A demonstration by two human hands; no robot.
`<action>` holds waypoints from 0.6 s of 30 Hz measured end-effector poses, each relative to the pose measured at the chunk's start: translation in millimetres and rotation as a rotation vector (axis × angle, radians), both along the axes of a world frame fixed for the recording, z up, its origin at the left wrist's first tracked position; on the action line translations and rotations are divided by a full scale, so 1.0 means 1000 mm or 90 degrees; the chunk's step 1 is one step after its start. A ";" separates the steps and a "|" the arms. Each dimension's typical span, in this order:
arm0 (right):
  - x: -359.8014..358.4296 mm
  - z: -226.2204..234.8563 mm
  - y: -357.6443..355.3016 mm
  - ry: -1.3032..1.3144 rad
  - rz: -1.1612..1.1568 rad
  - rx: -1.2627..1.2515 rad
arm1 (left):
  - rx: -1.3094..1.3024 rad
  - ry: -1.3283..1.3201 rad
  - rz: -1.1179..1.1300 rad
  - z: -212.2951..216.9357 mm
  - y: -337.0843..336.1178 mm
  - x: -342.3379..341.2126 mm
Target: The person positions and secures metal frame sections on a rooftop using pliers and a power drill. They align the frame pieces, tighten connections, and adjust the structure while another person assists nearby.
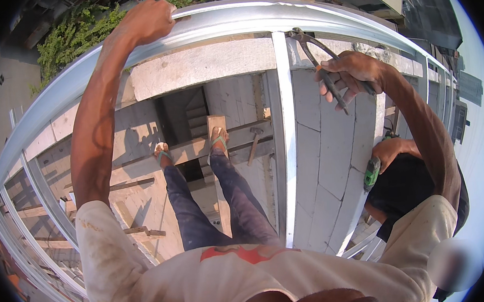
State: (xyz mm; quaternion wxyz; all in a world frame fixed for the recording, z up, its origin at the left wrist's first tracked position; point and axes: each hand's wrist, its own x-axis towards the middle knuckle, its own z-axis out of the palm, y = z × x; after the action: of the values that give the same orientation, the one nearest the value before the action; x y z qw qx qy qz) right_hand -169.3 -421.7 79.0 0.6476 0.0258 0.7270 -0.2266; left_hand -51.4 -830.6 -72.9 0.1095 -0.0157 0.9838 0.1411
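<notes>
From here, the right grip [357,71] is wrapped round the pincers [327,81], handles spread, head beyond it beside the stud [287,136]. Well left, the left grip [153,21] seems to clasp the rail [227,20], fingers partly hidden.

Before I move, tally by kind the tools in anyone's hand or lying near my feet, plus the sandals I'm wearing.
Pincers: 1
Hammer: 1
Green power tool: 1
Sandals: 2
Total: 5
</notes>
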 end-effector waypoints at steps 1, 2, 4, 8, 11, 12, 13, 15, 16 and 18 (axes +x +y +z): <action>-0.002 0.000 0.002 -0.004 0.003 0.000 | 0.002 -0.002 -0.005 0.001 0.000 0.001; -0.004 0.001 0.002 0.002 0.003 0.006 | 0.003 -0.004 -0.010 0.002 0.000 0.000; -0.004 -0.002 0.003 0.007 0.006 0.020 | -0.016 -0.032 -0.008 -0.002 0.003 -0.002; -0.003 0.001 -0.005 -0.002 0.011 0.025 | -0.023 0.123 -0.010 -0.020 -0.003 0.015; -0.001 0.009 -0.001 0.008 -0.013 0.019 | 0.050 0.083 -0.031 -0.005 0.000 0.011; -0.001 0.014 -0.004 0.000 -0.019 0.012 | 0.042 0.100 -0.011 -0.003 0.005 0.014; -0.001 0.017 -0.006 -0.008 -0.025 0.006 | 0.034 0.118 0.009 -0.003 0.011 0.019; -0.001 0.019 -0.009 -0.025 -0.033 0.002 | 0.012 0.144 0.028 0.001 0.020 0.025; 0.000 0.020 -0.010 -0.031 -0.037 0.001 | -0.002 0.153 0.026 0.004 0.022 0.027; 0.001 0.021 -0.012 -0.021 -0.040 0.012 | -0.019 0.168 0.023 0.006 0.024 0.028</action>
State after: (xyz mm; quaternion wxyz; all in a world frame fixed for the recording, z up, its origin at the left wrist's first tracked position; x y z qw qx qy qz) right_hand -168.6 -434.2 100.3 0.6517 0.0583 0.7174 -0.2393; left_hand -23.5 -806.8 -67.3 -0.0235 -0.0162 0.9912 0.1296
